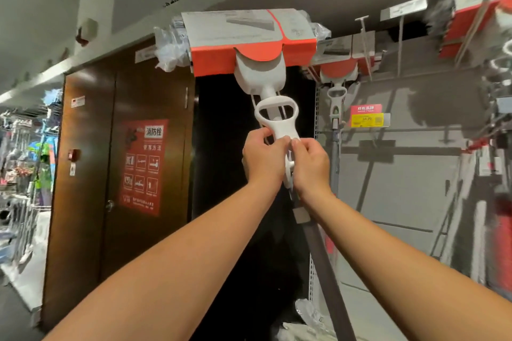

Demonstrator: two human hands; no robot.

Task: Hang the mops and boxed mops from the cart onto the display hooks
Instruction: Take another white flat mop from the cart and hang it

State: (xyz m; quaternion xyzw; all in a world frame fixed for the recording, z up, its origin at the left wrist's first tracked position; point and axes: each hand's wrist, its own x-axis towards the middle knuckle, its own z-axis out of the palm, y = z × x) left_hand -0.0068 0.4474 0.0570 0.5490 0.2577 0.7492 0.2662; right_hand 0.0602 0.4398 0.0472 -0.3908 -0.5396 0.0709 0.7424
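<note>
— Where was the sponge mop [260,72] at that moment?

— Up in the air, head uppermost, in front of a dark gap beside the brown doors [91,160]. Its head sat inside a grey and red cardboard sleeve [235,28], well above both hands, with clear plastic wrap sticking out at each end.

— And the hands?

— Close together, thumbs almost touching, both clamped on the mop. The left hand [263,159] pinched the lower end of the white loop handle [282,134]. The right hand [311,167] was curled round the white bracket just beneath it.

— Where did the pole go?

— The grey pole [324,266] ran from under the right hand down towards the lower right, passing beneath the right forearm.

— Was the head level?

— Roughly, tipped a little, with the white neck slanting down to the hands.

— What was near it?

— To the right, a second mop [336,75] of the same kind hung against the grey back panel [401,174]. Bare wire display hooks [365,44] stuck out beside it, and a red and yellow price label [367,120] sat just below. I couldn't tell whether the held mop touched any hook.

— And to the left?

— A red fire hydrant notice [140,167] on one of the doors.
</note>
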